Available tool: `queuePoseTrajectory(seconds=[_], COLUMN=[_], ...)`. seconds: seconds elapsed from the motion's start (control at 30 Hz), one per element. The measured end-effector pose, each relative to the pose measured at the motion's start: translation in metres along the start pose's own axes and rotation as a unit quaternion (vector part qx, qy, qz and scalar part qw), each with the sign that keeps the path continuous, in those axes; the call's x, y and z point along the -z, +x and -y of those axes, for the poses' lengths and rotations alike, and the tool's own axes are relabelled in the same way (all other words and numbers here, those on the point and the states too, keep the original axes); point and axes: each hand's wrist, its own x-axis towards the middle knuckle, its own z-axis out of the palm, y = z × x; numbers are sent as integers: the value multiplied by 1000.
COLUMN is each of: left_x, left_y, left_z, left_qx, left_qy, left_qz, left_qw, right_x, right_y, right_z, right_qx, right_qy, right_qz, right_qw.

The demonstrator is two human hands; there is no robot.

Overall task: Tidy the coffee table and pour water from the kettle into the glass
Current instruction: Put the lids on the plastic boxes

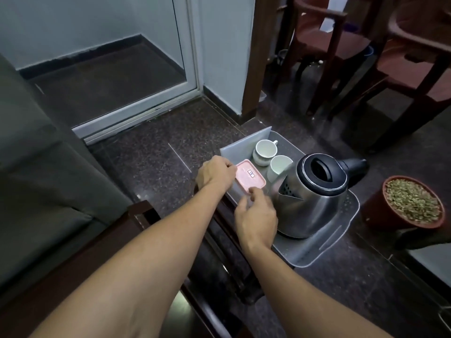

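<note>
We hold a shallow pink rectangular plastic dish (pixel 250 179) by its ends, left hand (pixel 214 174) and right hand (pixel 256 215) fingers pinching its rim, beside the rounded brushed-steel kettle (pixel 314 198) standing on a grey perforated tray (pixel 324 247).

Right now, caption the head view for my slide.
Tidying: left hand and right hand hold a pink dish at the grey tray, beside two white cups and a steel kettle.

The kettle (pixel 317 193) hides part of one white cup (pixel 280 164); the right hand (pixel 256 220) covers a corner of the pink tray (pixel 246 179), whose label is too small to read.
</note>
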Motion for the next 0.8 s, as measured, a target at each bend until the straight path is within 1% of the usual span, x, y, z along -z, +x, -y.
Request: queuePoseTrajectory(seconds=[0.07,0.13,0.23,0.4,0.53,0.67,0.8], left_x=[-6,-12,-22,-29,-32,-30,-33], left_y=[10,17,25,33,34,37,38], left_z=[-5,-6,-8,-8,-9,-15,-25], left_qx=[15,29,38,58,37,19,10], left_qy=[11,14,22,61,127,147,142], left_qz=[7,13,23,8,22,50,42], left_qw=[1000,999,999,996,991,988,989], right_x=[-2,-4,-7,-11,-14,-16,-18], right_y=[9,17,24,31,34,32,29], right_z=[1,1,-1,0,0,-2,-6], right_qx=[-2,-6,-32,-54,-72,-62,-51], right_qy=[-55,-80,-76,-66,-46,-37,-35], right_qz=[36,62,84,98,98,95,104], right_qw=[998,995,993,992,992,993,993])
